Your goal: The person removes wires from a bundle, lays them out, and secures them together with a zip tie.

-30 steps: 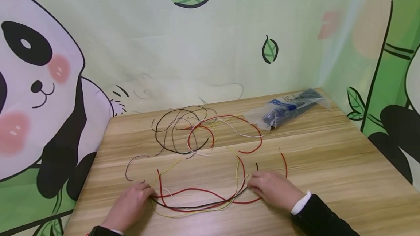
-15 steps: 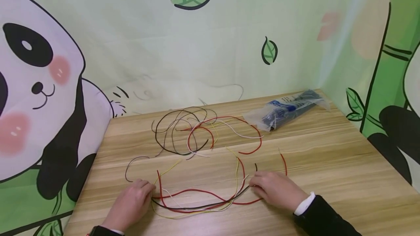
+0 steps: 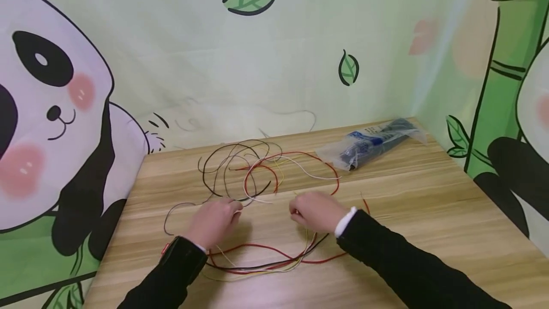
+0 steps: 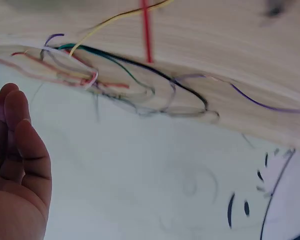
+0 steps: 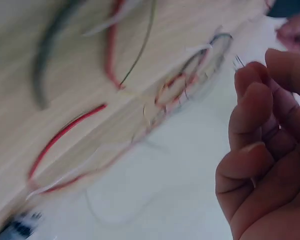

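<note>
My left hand [image 3: 216, 221] is above the table, its fingers loosely bent with nothing held, as the left wrist view shows on that hand [image 4: 25, 160]. My right hand [image 3: 319, 212] is to its right, fingers curled loosely in the right wrist view and nothing visible gripped by this hand [image 5: 270, 150]. Nearer the table's front, below both hands in the head view, a black wire [image 3: 318, 244] lies along a bundle with a red wire [image 3: 249, 245], thin white strands and a yellow wire [image 3: 229, 280]. Sleeves and hands hide some wire ends.
Behind the hands lies a tangle of loose wires, including a black wire [image 3: 205, 178], a red wire [image 3: 309, 153] and a white wire [image 3: 306, 170]. A clear plastic bag [image 3: 373, 142] with dark contents is at the back right. A printed cloth backdrop [image 3: 291, 85] stands behind the table.
Both hands have let go of the black wire's ends, and moved farther back and closer together over the table. The black wire now lies with the front bundle.
</note>
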Demonstrator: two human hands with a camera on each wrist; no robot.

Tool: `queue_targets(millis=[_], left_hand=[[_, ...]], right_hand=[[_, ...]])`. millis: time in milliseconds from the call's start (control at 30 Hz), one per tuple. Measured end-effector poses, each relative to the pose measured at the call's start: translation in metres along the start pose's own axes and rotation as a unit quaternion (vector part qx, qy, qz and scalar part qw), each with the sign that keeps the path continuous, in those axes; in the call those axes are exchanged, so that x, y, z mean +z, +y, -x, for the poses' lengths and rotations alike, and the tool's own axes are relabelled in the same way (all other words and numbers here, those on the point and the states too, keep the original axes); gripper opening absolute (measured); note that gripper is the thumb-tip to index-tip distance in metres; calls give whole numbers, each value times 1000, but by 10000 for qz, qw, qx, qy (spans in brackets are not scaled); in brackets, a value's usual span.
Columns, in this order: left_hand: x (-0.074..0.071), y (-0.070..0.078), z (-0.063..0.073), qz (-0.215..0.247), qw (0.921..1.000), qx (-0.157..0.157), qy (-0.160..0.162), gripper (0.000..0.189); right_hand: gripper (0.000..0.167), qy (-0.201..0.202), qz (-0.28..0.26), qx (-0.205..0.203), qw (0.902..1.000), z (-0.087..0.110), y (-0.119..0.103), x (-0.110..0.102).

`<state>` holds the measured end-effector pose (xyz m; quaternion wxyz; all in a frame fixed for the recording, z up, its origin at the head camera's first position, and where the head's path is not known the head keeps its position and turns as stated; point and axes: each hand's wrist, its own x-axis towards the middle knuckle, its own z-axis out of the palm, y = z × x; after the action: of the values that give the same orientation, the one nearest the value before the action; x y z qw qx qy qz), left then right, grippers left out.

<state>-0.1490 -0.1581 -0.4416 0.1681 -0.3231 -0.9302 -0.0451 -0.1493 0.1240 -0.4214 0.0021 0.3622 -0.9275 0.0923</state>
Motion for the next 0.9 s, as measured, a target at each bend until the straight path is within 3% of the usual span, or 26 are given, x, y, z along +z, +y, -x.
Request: queue_targets(millis=[167, 333, 633, 900], left_hand=[[24, -8, -37, 15, 9976, -318, -612, 6], [36, -13, -59, 158, 9927, -470, -1100, 8], [44, -14, -72, -99, 9909, -503, -1248, 14], [39, -12, -72, -22, 9894, -489, -1368, 10]], right_hand=[[17, -380, 382, 350, 9979, -58, -13, 22], [19, -295, 861, 732, 9932, -89, -24, 43], [12, -52, 1359, 827, 9873, -106, -29, 57], [15, 259, 1233, 818, 9887, -110, -19, 68]])
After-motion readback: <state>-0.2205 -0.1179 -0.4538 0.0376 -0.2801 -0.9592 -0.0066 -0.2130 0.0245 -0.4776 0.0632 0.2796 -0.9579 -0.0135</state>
